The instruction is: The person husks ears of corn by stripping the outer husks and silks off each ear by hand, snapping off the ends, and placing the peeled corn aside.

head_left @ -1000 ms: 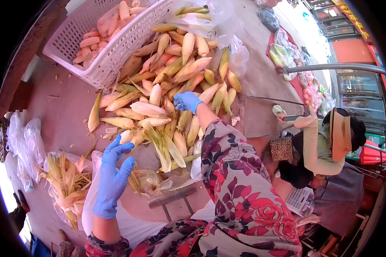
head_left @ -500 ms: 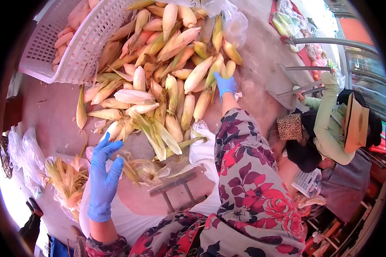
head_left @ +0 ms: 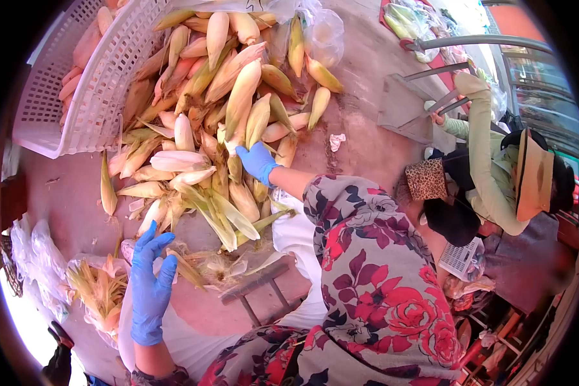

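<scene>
Ears of corn in pale green and yellow husks lie in a pile (head_left: pixel 199 168) on the floor. My right hand (head_left: pixel 258 163), in a blue glove, is closed on the base of a large husked ear (head_left: pixel 242 100), which points up and away over the pile. A second ear (head_left: pixel 257 120) lies close beside it. My left hand (head_left: pixel 150 283), also gloved in blue, is raised at the lower left with fingers apart and holds nothing. Loose husks and silk (head_left: pixel 212 269) are on the floor to its right.
A white perforated basket (head_left: pixel 103 96) with peeled corn stands at the upper left. A bag of husks (head_left: pixel 100 289) lies at the left. A small stool frame (head_left: pixel 254 283) is near my legs. Another person (head_left: pixel 495 167) in a straw hat sits at the right beside metal bars.
My right hand has moved from the pile's right edge toward its middle and has taken hold of an ear. My left hand has stayed raised and open. The view has shifted.
</scene>
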Demonstrator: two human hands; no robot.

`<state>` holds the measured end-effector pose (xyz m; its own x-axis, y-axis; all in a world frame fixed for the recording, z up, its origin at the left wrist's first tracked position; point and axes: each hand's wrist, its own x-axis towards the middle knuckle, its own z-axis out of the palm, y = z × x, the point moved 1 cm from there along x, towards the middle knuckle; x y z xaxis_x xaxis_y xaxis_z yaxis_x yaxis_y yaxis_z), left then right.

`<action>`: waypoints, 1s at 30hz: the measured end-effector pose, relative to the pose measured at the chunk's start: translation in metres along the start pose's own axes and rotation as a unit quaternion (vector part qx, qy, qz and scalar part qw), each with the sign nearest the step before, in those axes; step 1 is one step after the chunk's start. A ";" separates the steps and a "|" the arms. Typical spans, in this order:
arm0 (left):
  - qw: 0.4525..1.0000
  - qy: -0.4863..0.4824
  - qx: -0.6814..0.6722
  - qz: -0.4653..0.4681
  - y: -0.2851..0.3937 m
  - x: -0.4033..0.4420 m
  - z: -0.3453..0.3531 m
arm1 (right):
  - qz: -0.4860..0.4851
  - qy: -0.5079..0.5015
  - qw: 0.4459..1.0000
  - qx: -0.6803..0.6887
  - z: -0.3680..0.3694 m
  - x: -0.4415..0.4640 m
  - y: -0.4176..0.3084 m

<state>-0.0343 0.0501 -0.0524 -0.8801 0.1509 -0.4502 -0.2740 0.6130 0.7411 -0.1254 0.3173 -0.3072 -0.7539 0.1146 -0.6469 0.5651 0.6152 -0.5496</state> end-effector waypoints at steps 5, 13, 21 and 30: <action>1.000 -0.013 0.003 -0.003 0.006 0.005 0.006 | -0.107 -0.302 0.932 -0.171 -0.007 -0.019 -0.009; 0.995 -0.037 0.086 0.028 0.029 0.021 0.011 | -0.100 -0.158 0.853 -0.487 -0.170 0.097 0.045; 0.994 -0.036 0.103 0.019 0.037 0.032 0.005 | -0.002 0.039 0.971 -0.237 -0.091 0.133 0.058; 0.990 0.062 0.053 0.114 0.009 -0.026 -0.017 | 0.027 -0.259 0.920 0.294 -0.169 -0.047 -0.034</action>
<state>-0.0201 0.0383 -0.0258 -0.9570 0.2027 -0.2074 -0.0256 0.6534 0.7566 -0.1659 0.4233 -0.1688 -0.5438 -0.3482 -0.7636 0.7959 0.0745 -0.6008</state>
